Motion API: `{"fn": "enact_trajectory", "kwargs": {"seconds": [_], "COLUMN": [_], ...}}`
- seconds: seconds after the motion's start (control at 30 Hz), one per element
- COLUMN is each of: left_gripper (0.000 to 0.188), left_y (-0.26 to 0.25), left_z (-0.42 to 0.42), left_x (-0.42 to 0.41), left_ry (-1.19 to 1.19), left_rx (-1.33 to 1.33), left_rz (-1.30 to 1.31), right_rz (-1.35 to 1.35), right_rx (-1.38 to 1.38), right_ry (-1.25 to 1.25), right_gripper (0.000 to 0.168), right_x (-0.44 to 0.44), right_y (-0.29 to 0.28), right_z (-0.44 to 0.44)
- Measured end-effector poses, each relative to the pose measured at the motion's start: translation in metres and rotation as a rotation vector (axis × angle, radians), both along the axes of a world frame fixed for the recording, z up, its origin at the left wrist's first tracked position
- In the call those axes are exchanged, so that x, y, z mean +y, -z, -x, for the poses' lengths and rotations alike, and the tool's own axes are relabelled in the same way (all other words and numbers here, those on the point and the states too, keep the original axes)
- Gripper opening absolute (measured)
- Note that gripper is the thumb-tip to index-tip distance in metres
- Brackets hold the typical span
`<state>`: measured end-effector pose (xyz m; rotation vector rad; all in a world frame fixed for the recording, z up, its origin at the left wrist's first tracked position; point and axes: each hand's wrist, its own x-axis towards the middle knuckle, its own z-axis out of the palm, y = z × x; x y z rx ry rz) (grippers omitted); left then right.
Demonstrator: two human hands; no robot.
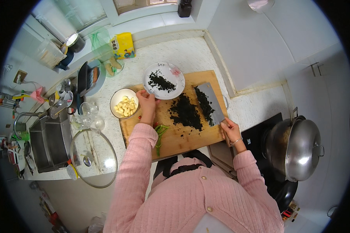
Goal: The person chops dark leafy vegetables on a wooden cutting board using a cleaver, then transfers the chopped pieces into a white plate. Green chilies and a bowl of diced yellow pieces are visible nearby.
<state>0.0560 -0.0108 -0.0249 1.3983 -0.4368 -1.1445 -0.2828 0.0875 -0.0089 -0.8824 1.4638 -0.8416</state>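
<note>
My left hand [148,105] grips the near-left rim of a white plate [151,71] with a pink flower pattern. Some dark chopped greens [163,82] lie on the plate, which overlaps the far edge of a wooden cutting board [175,142]. In my right hand [232,132] is the handle of a cleaver [215,100]. Its blade lies flat side up over the board's right part, with more dark greens along it. Between plate and blade sits a loose pile of chopped dark greens [186,113]. Green chili peppers [161,137] rest near my left sleeve.
A bowl of peeled garlic cloves [124,107] stands at the board's left corner. Further left are a glass lid [93,158], drinking glasses [89,112] and a steel sink [51,142]. A lidded steel wok [297,148] occupies the black cooktop [250,137] at right.
</note>
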Motion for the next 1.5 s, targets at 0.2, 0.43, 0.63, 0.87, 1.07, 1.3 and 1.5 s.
{"fn": "enact_trajectory", "kwargs": {"seconds": [0.2, 0.43, 0.63, 0.87, 1.07, 1.3, 1.5], "left_gripper": [0.038, 0.039, 0.038, 0.036, 0.036, 0.036, 0.035], "left_y": [0.010, 0.021, 0.035, 0.030, 0.032, 0.026, 0.014], "left_z": [0.003, 0.001, -0.012, -0.019, -0.018, -0.011, -0.006], "left_x": [-0.011, -0.042, -0.055, -0.041, -0.028, -0.016, -0.010], "left_ry": [-0.036, -0.080, -0.057, 0.030, 0.055, 0.083, 0.047], "left_rx": [0.049, 0.208, 0.212, 0.149, 0.171, 0.108, 0.129], "left_rz": [0.044, -0.004, -0.021, -0.012, -0.003, 0.016, 0.090], "right_rz": [-0.005, -0.005, 0.000, 0.064, 0.131, 0.767, 0.873], "right_rx": [-0.009, -0.025, -0.029, -0.027, 0.052, 1.010, 1.257], "right_ry": [-0.019, -0.007, 0.005, -0.067, -0.206, -0.281, -0.339], "right_gripper": [0.042, 0.045, 0.047, 0.043, 0.040, 0.037, 0.035], "right_x": [-0.007, -0.009, -0.013, -0.058, -0.116, -0.138, -0.110], "right_y": [-0.003, -0.005, -0.019, -0.041, -0.042, -0.036, -0.082], "right_z": [-0.009, -0.010, -0.014, -0.040, -0.094, -0.134, -0.148]}}
